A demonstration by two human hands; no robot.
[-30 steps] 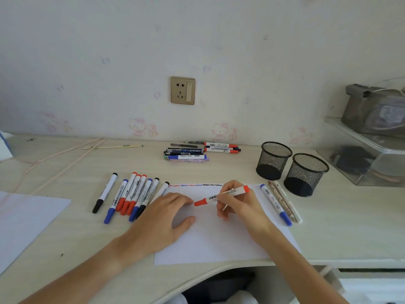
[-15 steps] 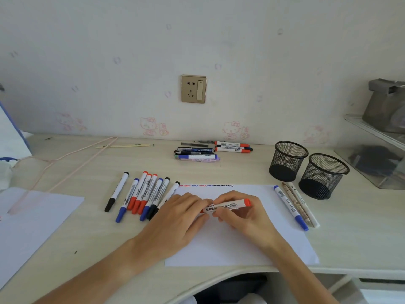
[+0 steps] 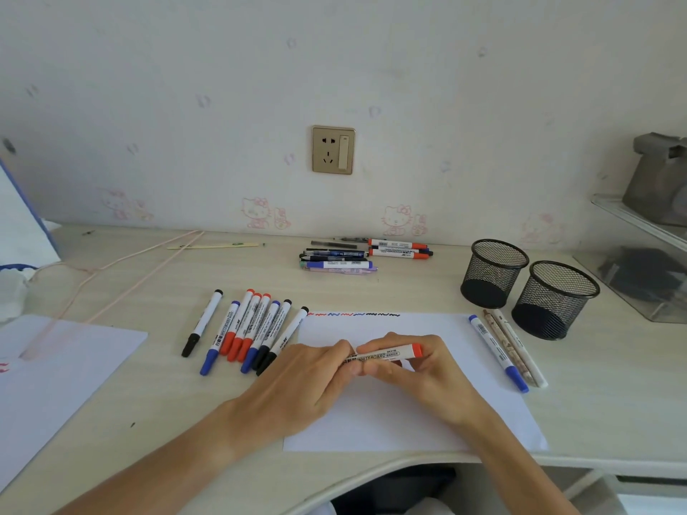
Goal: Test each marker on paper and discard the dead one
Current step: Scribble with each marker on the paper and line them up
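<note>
Far to the left of the left hand (image 3: 308, 381) a second sheet of paper (image 3: 55, 381) lies on the tabletop (image 3: 156, 410), and just beside that hand, at its outer side, a row of capped markers (image 3: 247, 330) sits fanned out, black, blue and red caps toward the person. The left hand rests over the near-left part of the white paper (image 3: 390, 421), its fingertips closed around the cap end of a red whiteboard marker (image 3: 386, 354), so the cap itself is hidden. The marker lies almost level above the sheet, its red tail pointing right. The right hand (image 3: 416, 373) grips the barrel, fingers curled over it from behind and thumb beneath, touching the left hand's fingertips. Beyond both hands, along the far edge of the paper, runs a line of short red, blue and black squiggles (image 3: 355, 314). Farther back, by the wall, lies a small heap of pens and markers (image 3: 357, 254). To the right of the right hand a blue marker (image 3: 498, 353) lies with two pale pens (image 3: 515, 347) at the paper's edge, and past them stand two black mesh cups (image 3: 528, 288).
</note>
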